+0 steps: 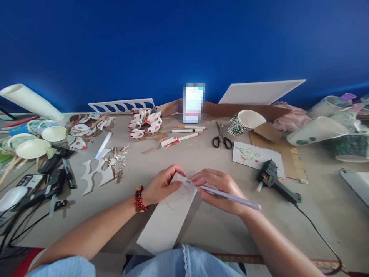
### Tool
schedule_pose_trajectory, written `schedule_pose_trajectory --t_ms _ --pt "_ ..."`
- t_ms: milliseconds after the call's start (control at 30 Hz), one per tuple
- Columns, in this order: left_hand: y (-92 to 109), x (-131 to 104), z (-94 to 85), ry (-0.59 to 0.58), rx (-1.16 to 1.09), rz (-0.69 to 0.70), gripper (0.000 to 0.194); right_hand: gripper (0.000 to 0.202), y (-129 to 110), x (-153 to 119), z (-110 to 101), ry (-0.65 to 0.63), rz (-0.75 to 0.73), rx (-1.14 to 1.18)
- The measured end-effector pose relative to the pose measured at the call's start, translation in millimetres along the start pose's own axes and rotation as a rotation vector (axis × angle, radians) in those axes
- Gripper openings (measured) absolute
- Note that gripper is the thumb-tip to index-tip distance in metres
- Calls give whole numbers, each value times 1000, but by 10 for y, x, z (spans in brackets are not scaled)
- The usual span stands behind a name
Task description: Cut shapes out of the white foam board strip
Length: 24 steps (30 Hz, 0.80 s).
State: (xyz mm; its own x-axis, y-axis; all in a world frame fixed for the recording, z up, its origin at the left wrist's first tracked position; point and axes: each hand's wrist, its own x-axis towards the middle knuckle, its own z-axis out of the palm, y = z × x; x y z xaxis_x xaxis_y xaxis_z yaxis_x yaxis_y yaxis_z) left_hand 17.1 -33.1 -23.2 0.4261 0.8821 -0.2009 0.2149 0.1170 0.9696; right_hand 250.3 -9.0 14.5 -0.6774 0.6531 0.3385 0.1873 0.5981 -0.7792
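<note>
A long white board (pixel 170 215) lies slanted on the table in front of my body, with a few thin curved lines on it. My left hand (pixel 163 186) grips its upper left edge, thumb on top and fingers at the far edge. A red bead bracelet circles that wrist. In my right hand (pixel 220 188) is a pale lilac pen-shaped tool (pixel 233 198), pinched near its tip. The tip rests at the board's upper right part, close to my left thumb.
Behind are black scissors (pixel 221 137), pens (pixel 187 130), a propped phone (pixel 193 104) and painted bird cutouts (pixel 144 122). At right are a glue gun (pixel 276 181), a drawing (pixel 245 154) and cups (pixel 317 130). At left lie board scraps (pixel 103 173), cables and more cups (pixel 33 149).
</note>
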Motion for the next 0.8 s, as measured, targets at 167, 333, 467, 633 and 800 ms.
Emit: schedule_pose_trajectory --t_ms 167,333,467,633,800 --pt "6 4 -3 1 -23 -2 25 14 -3 5 -6 -11 5 3" --pt "14 -2 -6 -8 -45 4 22 12 -9 17 -21 -22 4 4" --pt "18 -7 -5 -13 -65 -1 23 12 -10 20 -29 -48 24 3" --pt "28 -9 -7 -7 -79 3 24 12 -3 8 -23 -77 27 -23" --pt "45 -8 -8 -5 -59 -2 24 12 6 -8 -6 -94 22 -34"
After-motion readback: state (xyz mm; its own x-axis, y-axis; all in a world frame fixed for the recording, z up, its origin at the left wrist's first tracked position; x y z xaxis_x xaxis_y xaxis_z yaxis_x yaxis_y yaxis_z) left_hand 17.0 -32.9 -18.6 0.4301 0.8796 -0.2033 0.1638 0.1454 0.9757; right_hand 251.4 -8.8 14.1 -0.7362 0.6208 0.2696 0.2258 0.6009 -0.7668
